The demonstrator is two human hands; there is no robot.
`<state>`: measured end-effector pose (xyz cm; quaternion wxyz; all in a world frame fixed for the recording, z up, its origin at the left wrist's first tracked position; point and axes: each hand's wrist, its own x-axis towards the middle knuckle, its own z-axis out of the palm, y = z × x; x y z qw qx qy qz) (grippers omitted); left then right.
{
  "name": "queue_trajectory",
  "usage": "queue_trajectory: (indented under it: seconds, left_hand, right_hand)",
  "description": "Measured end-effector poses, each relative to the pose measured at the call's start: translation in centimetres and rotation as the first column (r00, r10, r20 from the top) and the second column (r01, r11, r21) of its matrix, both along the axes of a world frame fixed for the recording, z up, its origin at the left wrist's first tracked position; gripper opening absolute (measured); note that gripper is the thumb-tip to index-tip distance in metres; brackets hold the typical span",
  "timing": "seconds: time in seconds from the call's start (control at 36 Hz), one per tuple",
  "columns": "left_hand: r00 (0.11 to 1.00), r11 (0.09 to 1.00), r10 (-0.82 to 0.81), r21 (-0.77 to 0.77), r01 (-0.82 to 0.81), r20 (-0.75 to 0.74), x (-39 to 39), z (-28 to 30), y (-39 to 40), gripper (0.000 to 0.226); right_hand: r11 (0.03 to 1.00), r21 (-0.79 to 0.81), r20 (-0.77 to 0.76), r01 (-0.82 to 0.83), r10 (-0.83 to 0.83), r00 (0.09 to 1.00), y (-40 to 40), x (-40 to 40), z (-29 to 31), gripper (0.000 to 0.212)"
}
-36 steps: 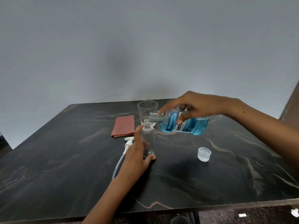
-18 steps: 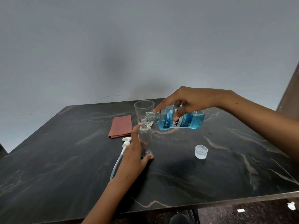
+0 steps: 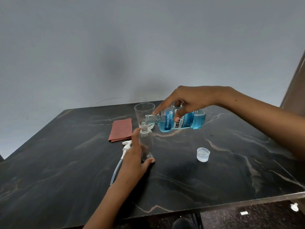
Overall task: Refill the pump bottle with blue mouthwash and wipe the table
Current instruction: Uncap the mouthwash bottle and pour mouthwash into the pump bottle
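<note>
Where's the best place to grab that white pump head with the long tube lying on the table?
Pinch the white pump head at its chunky collar, coming from above on its far side; it lies flat, the thin tube would flex, and the left hand crowds its right.

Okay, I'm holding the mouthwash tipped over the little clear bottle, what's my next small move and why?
Probably tip the mouthwash bottle slightly further with your right hand. Its open neck sits just above the small bottle's mouth, yet the blue liquid appears short of the neck and the small bottle looks empty. Your left hand steadies it.
</note>
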<state>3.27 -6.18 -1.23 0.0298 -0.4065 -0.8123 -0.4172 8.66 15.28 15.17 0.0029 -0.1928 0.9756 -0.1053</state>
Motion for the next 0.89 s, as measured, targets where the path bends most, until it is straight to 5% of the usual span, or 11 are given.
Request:
queue_trajectory:
  seconds: [0.89]
  left_hand:
    - [1.000, 1.000, -0.002, -0.015, 0.002, 0.006, 0.02, -0.05, 0.00, 0.098]
  right_hand:
    - [1.000, 0.021, 0.034, -0.002, 0.001, 0.999, -0.02, -0.41, 0.55, 0.053]
